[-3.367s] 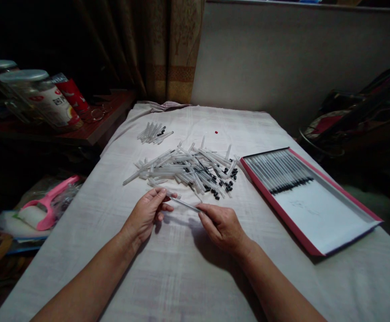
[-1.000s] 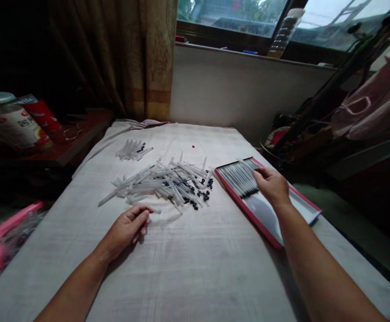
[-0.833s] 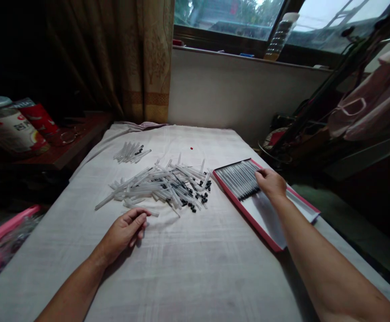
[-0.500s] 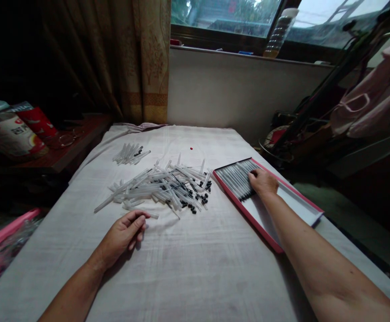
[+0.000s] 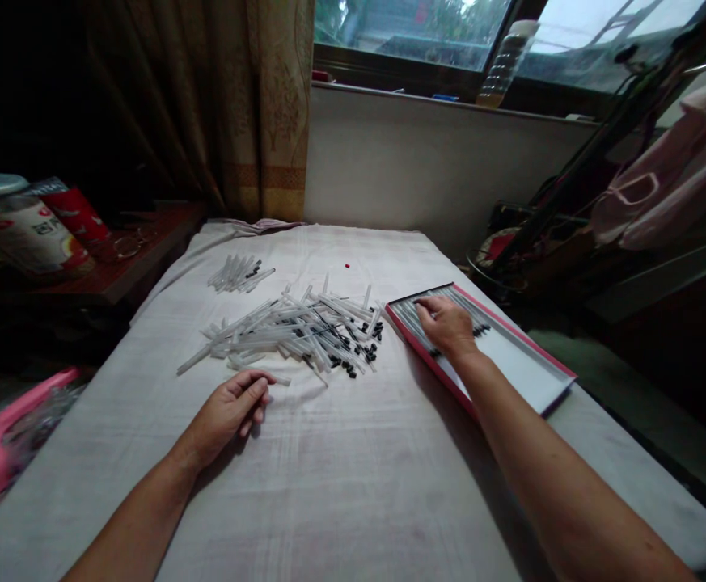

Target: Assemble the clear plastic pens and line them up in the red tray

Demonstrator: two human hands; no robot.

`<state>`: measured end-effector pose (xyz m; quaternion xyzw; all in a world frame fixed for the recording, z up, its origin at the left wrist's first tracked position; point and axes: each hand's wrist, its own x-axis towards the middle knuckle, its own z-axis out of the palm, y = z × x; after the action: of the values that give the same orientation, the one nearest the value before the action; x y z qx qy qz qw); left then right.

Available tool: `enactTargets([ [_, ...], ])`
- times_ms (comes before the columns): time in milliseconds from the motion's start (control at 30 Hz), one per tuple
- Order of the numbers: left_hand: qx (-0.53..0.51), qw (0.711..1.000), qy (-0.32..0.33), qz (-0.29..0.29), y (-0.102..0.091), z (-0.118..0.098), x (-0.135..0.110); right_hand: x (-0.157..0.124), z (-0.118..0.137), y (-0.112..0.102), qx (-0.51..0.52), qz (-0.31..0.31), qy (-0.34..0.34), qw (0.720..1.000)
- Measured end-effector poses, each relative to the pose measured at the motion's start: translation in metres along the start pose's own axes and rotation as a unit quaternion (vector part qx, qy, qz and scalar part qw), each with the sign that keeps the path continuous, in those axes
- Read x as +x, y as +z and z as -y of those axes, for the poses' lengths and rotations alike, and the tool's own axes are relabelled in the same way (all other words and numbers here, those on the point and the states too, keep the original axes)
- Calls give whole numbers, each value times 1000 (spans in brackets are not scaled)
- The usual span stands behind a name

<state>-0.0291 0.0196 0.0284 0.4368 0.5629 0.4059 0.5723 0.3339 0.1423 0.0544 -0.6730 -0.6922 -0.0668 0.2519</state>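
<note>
My left hand (image 5: 234, 408) rests on the cloth, thumb and fingers pinched around a short translucent tube (image 5: 281, 381) that looks like a pen cap. In front of it spreads a loose pile of translucent pen barrels (image 5: 255, 331), with thin dark refills among them and small black plugs (image 5: 346, 368) on its right side. My right hand (image 5: 446, 326) is over a shallow red-edged box (image 5: 522, 376) holding a row of pens with black ends. Its fingers are closed near the far left of that row; whatever they hold is hidden.
A smaller group of translucent tubes (image 5: 234, 275) lies at the far left of the cloth. A tiny red piece (image 5: 347, 266) sits near the back. Left stand a large jar (image 5: 22, 230) on a brown table and a pink handle (image 5: 1, 444). Curtain and wall close off the back.
My right hand has moved left across the row in the box, uncovering more black pen ends on the right. My left hand keeps its pinch. The view has shifted slightly.
</note>
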Motion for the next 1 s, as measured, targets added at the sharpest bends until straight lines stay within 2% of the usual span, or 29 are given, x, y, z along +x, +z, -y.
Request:
enactTargets([
  [100,-5,1000,2,-1,-1,1,1,-20,47,9,47,58,-72,995],
  [200,-11,1000,9,1,-2,4,2,-39,86,19,47,114,-101,987],
  [300,-14,1000,18,6,-3,6,3,-49,109,26,38,150,-102,983],
  [433,-13,1000,18,15,-3,5,3,-51,125,28,-2,166,-88,982],
  [600,-16,1000,18,18,-1,2,-1,-48,131,22,-43,193,-55,979],
  [733,-6,1000,18,22,0,0,-2,-53,119,9,-8,181,-3,983],
  [867,4,1000,18,25,1,2,-2,-63,96,-2,165,101,57,979],
  [933,19,999,25,29,2,5,-1,-69,87,-5,288,57,82,953],
  [1000,48,997,64,10,3,7,-2,-75,86,-6,387,36,93,917],
])
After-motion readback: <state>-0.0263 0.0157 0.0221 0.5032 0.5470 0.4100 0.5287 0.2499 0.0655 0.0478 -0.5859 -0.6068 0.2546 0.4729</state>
